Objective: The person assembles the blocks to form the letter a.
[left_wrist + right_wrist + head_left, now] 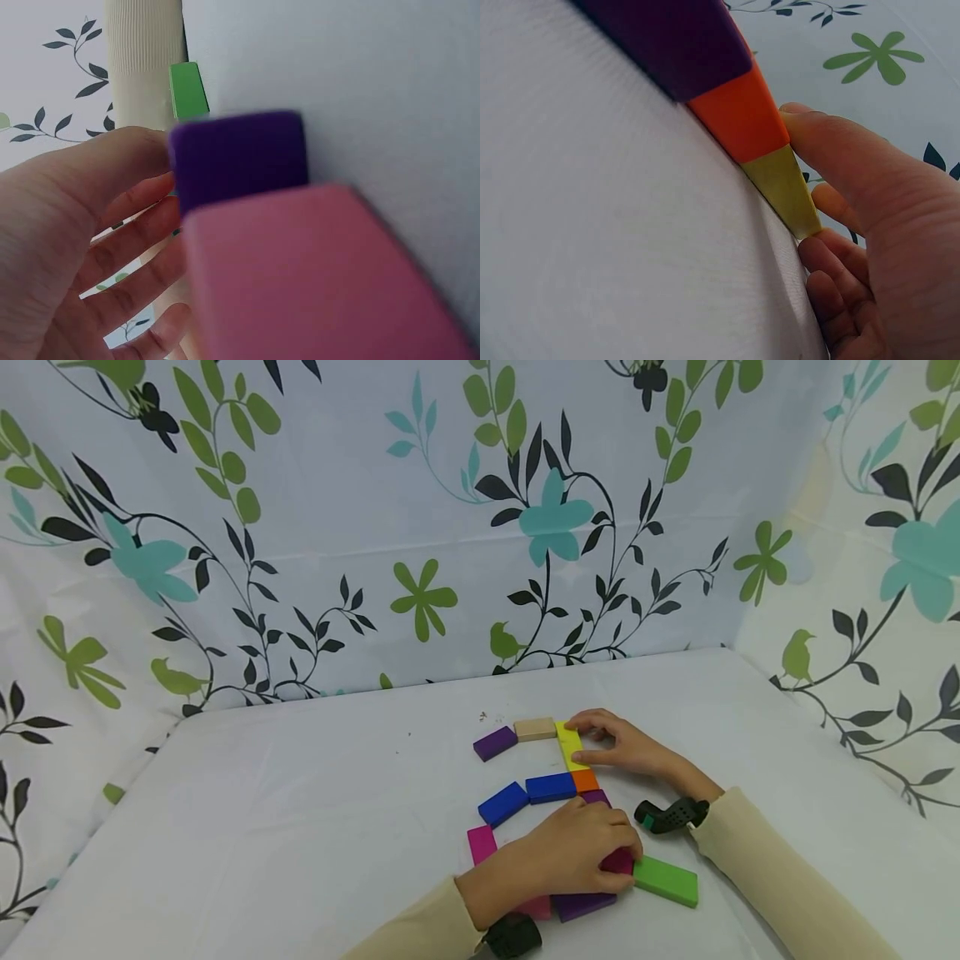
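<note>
Flat coloured blocks lie end to end in a curving line on the white table. My right hand (624,748) pinches the yellow block (567,746), thumb at its right side and fingertips at its far end. That block meets a tan block (535,729) and an orange block (585,780). Lower down, my left hand (573,850) holds a dark red block (618,862) between thumb and fingers, partly covering it. Against its right side lies a green block (666,882). A purple block (240,161) and a pink block (300,270) fill the left wrist view.
Two blue blocks (551,787) extend left from the orange one. Another purple block (495,743) ends the row at the far left, and a magenta block (482,843) lies beside my left forearm. Patterned cloth (322,527) hangs behind the table (262,827).
</note>
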